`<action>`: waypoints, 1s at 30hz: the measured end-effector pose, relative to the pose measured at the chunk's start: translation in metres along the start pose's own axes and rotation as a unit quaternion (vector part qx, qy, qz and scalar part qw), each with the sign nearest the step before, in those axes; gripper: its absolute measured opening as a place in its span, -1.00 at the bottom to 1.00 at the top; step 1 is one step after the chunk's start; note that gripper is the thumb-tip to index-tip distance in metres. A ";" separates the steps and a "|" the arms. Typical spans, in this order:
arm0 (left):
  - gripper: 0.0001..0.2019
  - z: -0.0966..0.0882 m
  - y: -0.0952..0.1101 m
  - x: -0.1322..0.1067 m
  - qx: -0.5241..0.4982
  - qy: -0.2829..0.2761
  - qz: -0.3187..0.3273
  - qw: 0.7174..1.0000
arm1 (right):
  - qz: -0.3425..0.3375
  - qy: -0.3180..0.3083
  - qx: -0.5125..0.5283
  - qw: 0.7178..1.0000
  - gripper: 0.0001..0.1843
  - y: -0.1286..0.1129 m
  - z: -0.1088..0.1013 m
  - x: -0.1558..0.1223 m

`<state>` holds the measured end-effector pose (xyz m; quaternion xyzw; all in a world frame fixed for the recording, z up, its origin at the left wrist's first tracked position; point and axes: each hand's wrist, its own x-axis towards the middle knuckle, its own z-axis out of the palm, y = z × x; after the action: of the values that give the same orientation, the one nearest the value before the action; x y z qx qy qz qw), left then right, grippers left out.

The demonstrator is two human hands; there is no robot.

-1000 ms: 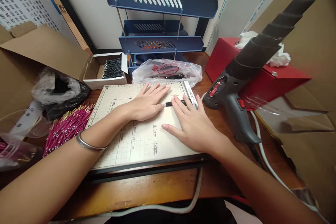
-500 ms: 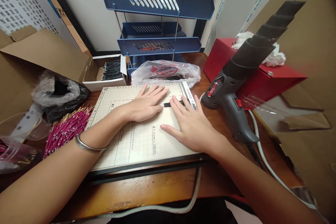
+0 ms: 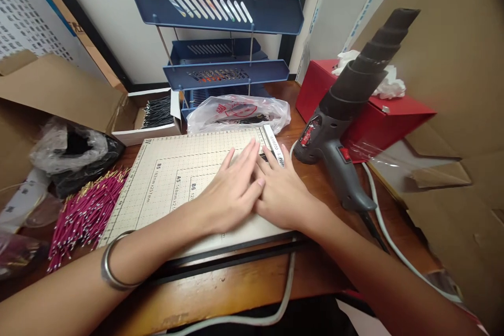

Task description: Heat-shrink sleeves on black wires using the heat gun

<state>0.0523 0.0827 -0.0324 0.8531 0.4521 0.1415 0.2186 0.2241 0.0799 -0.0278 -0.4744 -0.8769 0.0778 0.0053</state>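
Head view: the left hand (image 3: 232,193) and right hand (image 3: 282,192) lie flat and open on the gridded cutting board (image 3: 177,178), sides touching, gripping nothing. A sliver of thin black tubes (image 3: 263,157) shows between their fingertips near the board's far right edge. A heat gun (image 3: 334,139) lies just right of the board, magenta wires (image 3: 84,215) left.

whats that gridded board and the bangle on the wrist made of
The gridded board looks like matte cream plastic or coated board, judging by its flat printed grid. The bangle looks like metal: silvery grey with a dull sheen.
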 end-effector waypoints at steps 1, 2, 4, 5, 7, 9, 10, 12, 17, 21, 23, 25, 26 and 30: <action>-0.23 0.004 0.003 0.000 0.008 -0.009 0.000 1.000 | -0.006 -0.004 -0.006 1.000 -0.17 0.000 -0.001 0.000; -0.22 0.007 0.004 0.000 0.018 -0.014 -0.001 1.000 | -0.009 -0.006 -0.010 1.000 -0.17 0.000 -0.001 0.000; -0.19 0.010 0.004 0.000 0.037 -0.012 -0.010 0.999 | -0.009 -0.006 -0.013 1.000 -0.17 0.000 -0.001 -0.001; -0.17 0.011 0.003 0.001 0.044 -0.010 -0.016 0.999 | -0.007 -0.004 -0.014 1.000 -0.17 0.000 -0.001 -0.001; -0.14 0.010 0.002 0.002 0.053 -0.011 -0.021 0.998 | -0.005 -0.003 -0.014 1.000 -0.17 -0.001 0.000 0.000; -0.13 0.009 0.003 0.003 0.058 -0.022 -0.022 0.998 | -0.002 -0.006 -0.016 1.000 -0.16 -0.003 0.000 0.000; -0.13 0.008 0.004 0.003 0.060 -0.031 -0.026 0.997 | 0.002 -0.009 -0.017 1.000 -0.15 -0.004 0.000 0.001; -0.13 0.006 0.006 0.004 0.063 -0.047 -0.034 0.996 | 0.013 -0.012 -0.011 1.000 -0.12 -0.004 0.000 0.001; -0.06 0.006 0.008 0.005 0.071 -0.037 -0.035 0.996 | 0.028 0.014 0.038 0.999 -0.04 0.020 -0.006 -0.003; 0.01 0.008 0.009 0.006 0.105 -0.059 -0.035 0.992 | 0.076 0.111 0.134 0.982 -0.21 0.051 -0.012 0.000; 0.02 0.009 0.010 0.007 0.123 -0.071 -0.034 0.989 | 0.088 0.132 0.201 0.967 -0.35 0.060 -0.014 0.006; 0.01 0.010 0.010 0.007 0.137 -0.066 -0.029 0.988 | 0.095 0.156 0.252 0.950 -0.51 0.063 -0.016 0.014; 0.01 0.010 0.010 0.007 0.143 -0.060 -0.026 0.988 | 0.095 0.167 0.270 0.944 -0.58 0.063 -0.016 0.018; 0.01 0.012 0.009 0.009 0.152 -0.050 -0.014 0.987 | 0.076 0.193 0.299 0.931 -0.77 0.065 -0.010 0.030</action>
<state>0.0685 0.0826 -0.0377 0.8758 0.4691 0.0258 0.1109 0.2619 0.1411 -0.0290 -0.5218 -0.7565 0.2432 0.3103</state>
